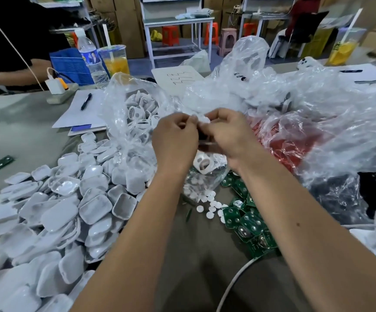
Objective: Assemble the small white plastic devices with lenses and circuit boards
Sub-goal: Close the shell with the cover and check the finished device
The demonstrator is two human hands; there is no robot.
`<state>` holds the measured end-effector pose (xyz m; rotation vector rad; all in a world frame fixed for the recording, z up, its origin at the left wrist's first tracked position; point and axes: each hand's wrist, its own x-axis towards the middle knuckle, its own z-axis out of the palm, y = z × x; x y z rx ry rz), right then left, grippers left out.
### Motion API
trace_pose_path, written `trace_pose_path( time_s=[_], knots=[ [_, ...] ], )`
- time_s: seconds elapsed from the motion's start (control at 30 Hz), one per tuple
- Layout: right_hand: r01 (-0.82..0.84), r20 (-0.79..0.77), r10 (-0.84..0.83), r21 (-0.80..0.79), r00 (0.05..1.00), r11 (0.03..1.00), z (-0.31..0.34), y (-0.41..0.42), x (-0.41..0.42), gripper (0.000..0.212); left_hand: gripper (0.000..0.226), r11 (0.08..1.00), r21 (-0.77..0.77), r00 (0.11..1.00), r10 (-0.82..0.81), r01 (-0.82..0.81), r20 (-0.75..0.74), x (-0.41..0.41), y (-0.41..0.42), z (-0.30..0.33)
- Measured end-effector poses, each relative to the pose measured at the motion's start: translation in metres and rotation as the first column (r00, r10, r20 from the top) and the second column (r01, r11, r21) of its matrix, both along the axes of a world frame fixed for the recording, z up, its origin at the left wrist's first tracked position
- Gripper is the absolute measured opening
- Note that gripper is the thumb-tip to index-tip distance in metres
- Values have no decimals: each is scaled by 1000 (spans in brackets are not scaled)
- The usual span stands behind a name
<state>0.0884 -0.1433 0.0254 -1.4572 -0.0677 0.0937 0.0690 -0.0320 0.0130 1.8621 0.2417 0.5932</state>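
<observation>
My left hand (174, 138) and my right hand (229, 134) meet above the table's middle, fingers curled round a small white plastic device (202, 126) held between them; most of it is hidden by the fingers. Just below the hands lies a white housing with an oval opening (202, 165). A large heap of white plastic shells (70, 203) fills the left. Small white round lenses (207, 202) lie scattered near a pile of green circuit boards (247, 219).
An open clear bag of white ring-shaped housings (137, 113) stands behind the hands. Crumpled clear bags (306, 113) with red parts (292, 145) fill the right. Paper with a pen (86, 101), a water bottle (91, 57), a drink cup (115, 60), a white cable (234, 287) and another person's arm (9, 75) are around.
</observation>
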Motion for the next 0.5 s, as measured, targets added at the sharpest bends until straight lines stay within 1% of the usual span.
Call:
trace_pose_path(
  time_s=[0.03,0.07,0.1,0.17,0.2,0.23,0.27,0.3,0.37,0.43,0.5],
  knots=[
    [38,14,-38,4,999,999,7,3,10,17,26,999,32,999,42,-43,10,9,-4,8],
    [95,39,-93,-32,995,995,15,6,22,20,29,996,60,998,68,-68,10,20,-9,15],
    [162,84,-152,-118,985,980,22,8,36,20,34,993,91,997,82,-81,0,32,-14,23],
    [268,203,-211,-318,956,909,38,5,63,11,36,990,118,996,80,-76,-31,54,-24,38],
    [298,240,-218,-377,946,877,47,2,75,8,33,993,103,997,64,-58,-51,66,-28,46],
    [315,259,-219,-430,941,846,57,-5,87,9,26,997,77,997,35,-29,-71,79,-32,52],
    [314,265,-205,-488,942,814,65,-13,98,12,19,999,48,996,2,2,-88,89,-36,58],
    [300,264,-179,-545,948,783,74,-21,106,16,19,999,29,994,-37,40,-105,98,-41,63],
    [259,246,-130,-621,960,740,91,-37,117,21,27,990,37,982,-126,133,-141,115,-50,72],
    [235,222,-114,-663,968,710,102,-52,129,28,28,976,37,962,-206,216,-179,129,-59,78],
    [173,165,-81,-682,983,711,107,-64,141,34,26,963,31,941,-253,267,-222,143,-66,80]
  ],
)
